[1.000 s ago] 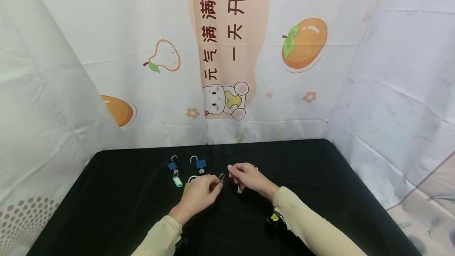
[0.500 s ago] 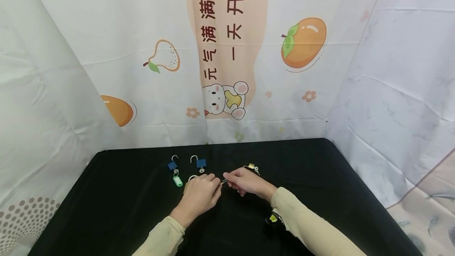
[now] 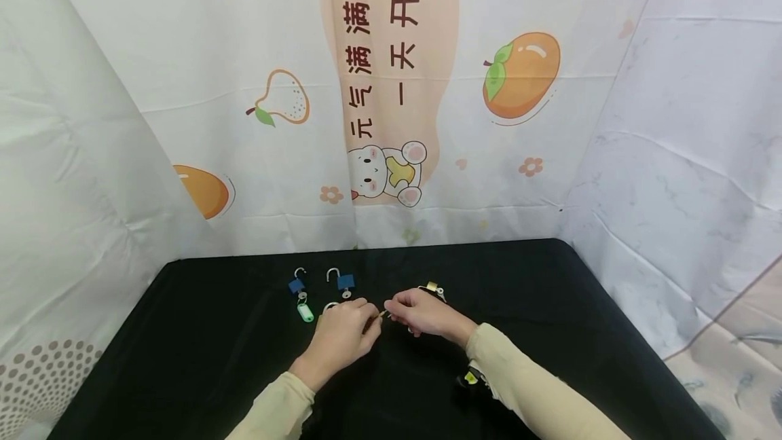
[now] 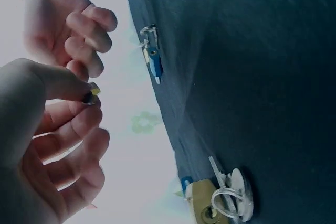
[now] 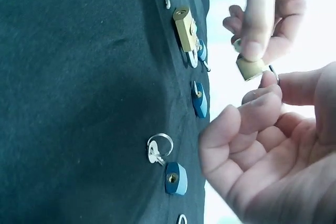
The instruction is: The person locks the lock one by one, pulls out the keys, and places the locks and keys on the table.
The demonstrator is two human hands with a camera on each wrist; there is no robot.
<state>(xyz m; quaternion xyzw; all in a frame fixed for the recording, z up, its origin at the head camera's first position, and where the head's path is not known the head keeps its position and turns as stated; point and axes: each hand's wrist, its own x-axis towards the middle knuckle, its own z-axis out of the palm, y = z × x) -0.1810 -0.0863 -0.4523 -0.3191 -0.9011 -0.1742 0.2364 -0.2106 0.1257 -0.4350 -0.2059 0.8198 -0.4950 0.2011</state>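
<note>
My left hand [image 3: 343, 333] pinches a small brass padlock [image 5: 251, 68] between thumb and fingers, lifted above the black cloth. The thumb covers part of its body. Close on the right, my right hand [image 3: 429, 313] pinches the padlock's thin metal shackle [image 5: 274, 73] with thumb and forefinger, its other fingers curled. In the left wrist view only a bit of the padlock [image 4: 94, 91] shows at the fingertips. A larger brass padlock [image 5: 185, 31] lies by the left hand, mostly hidden from the head view.
Two blue padlocks [image 3: 296, 286] with raised shackles lie at the back left, one with a green key tag [image 3: 305, 312]. Behind the right hand lies another padlock [image 3: 432, 286], with keys beside it. Keys on a ring [image 4: 230, 196] rest by the larger brass padlock. Printed curtains [image 3: 464, 223] hang behind the table.
My right hand has moved left and slightly down, onto the small padlock in my left hand, uncovering the padlock behind it. The left hand has turned a little; the last half second shows little movement.
</note>
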